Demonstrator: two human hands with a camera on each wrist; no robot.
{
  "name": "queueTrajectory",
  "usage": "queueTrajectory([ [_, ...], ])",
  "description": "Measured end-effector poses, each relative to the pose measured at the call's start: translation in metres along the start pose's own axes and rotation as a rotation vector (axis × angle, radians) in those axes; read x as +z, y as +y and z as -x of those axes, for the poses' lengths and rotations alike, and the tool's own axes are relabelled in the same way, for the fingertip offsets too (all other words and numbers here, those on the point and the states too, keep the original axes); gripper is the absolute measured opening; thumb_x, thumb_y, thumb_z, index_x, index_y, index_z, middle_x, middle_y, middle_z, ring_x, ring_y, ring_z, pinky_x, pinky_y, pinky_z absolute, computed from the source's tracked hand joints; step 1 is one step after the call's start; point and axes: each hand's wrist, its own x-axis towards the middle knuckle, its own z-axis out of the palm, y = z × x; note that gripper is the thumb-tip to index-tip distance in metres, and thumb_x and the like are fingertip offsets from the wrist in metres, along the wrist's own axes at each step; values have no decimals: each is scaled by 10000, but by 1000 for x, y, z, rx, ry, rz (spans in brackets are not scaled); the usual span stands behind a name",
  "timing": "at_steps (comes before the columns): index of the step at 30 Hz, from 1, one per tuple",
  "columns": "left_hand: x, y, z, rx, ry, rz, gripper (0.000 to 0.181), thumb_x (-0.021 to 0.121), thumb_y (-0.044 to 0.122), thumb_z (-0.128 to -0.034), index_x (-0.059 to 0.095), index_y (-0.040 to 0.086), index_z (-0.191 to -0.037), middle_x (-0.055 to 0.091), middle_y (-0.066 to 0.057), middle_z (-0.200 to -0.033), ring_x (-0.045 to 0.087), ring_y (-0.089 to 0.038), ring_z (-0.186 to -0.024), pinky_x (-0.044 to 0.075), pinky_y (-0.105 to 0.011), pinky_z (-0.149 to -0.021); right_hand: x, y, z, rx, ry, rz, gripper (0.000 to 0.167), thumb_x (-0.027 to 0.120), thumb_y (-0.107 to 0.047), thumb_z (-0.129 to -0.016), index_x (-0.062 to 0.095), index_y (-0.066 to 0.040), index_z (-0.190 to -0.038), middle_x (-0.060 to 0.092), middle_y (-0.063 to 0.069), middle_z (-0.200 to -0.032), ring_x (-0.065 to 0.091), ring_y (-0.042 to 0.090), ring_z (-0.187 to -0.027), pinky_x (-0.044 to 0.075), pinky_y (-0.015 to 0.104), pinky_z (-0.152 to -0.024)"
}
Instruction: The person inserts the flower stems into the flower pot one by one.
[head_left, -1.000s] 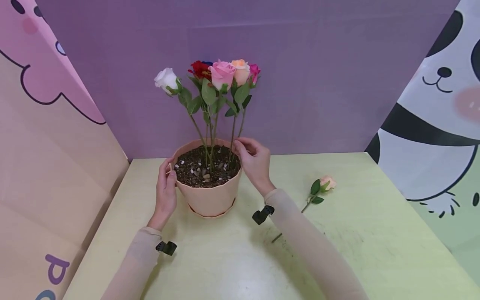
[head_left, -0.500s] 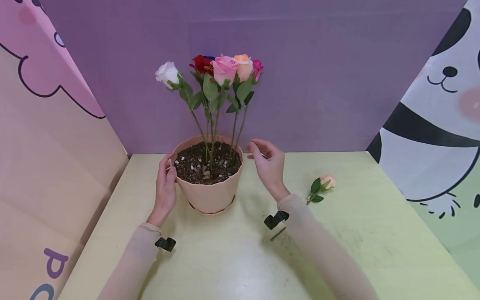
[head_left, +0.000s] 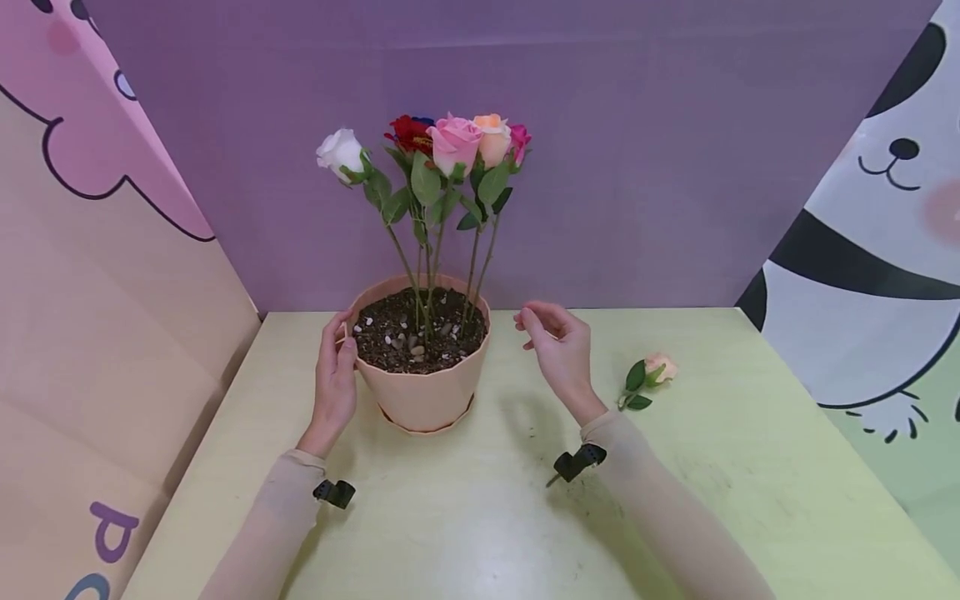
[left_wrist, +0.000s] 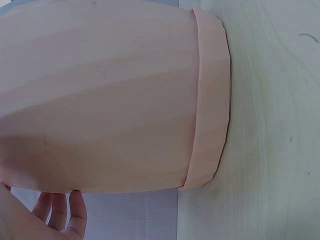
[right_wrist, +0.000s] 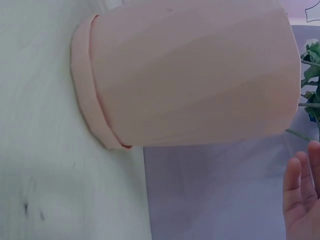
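Observation:
A peach flowerpot (head_left: 423, 396) of dark soil (head_left: 393, 342) stands on a matching saucer in the head view. Several artificial roses rise from it: a white rose (head_left: 342, 154), a pink rose (head_left: 455, 143), a peach rose (head_left: 492, 140), a magenta one (head_left: 519, 143) and a red flower (head_left: 411, 133). Behind the red one, a blue bloom is mostly hidden. My left hand (head_left: 335, 379) rests against the pot's left side, fingertips touching its outer wall (left_wrist: 100, 125). To the pot's right, my right hand (head_left: 562, 350) hovers apart from it, fingers loosely bent around nothing.
One loose pale peach rose (head_left: 658, 368) lies on the table (head_left: 480, 517) at right, its stem partly hidden beneath my right forearm. Dark crumbs dot the tabletop there. A purple backdrop (head_left: 637, 183) closes off the rear; printed panels flank both sides.
My right hand has let go of the magenta rose's stem beside the pot's rim and drawn away to the right. My left hand keeps its place on the pot.

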Motion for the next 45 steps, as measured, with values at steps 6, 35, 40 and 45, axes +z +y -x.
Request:
queueTrajectory([
  [6, 0, 1, 0, 21, -12, -11, 479, 330, 211, -1154, 367, 105, -1620, 478, -228, -1461, 468, -96, -1082, 425, -235, -890, -14, 4, 4, 54, -12, -19, 227, 717, -158, -1028, 762, 9, -1174, 798, 164, -1001, 754, 52, -812, 623, 261, -645],
  [35, -1, -1, 1, -8, 1, 5, 476, 342, 201, -1148, 391, 92, -1608, 486, -233, -1331, 459, -76, -944, 423, -223, -872, -95, 16, 26, 311, -64, 109, 358, 672, -223, -1060, 688, 27, -1315, 782, -147, -985, 766, 12, -884, 632, 235, -792],
  [40, 0, -1, 1, -4, 7, -2, 471, 341, 193, -1150, 394, 87, -1605, 490, -243, -1344, 473, -64, -988, 430, -211, -877, -112, 15, 27, 372, -100, 147, 403, 677, -260, -1057, 670, 15, -1351, 788, -105, -1039, 770, 30, -881, 631, 239, -798],
  [45, -1, 1, 1, -5, 1, -7, 477, 335, 204, -1151, 383, 87, -1611, 484, -243, -1369, 475, -68, -1023, 428, -212, -883, -126, 19, 31, 422, -146, 184, 436, 664, -263, -1063, 641, 17, -1397, 770, -149, -1038, 771, 43, -886, 632, 248, -785],
])
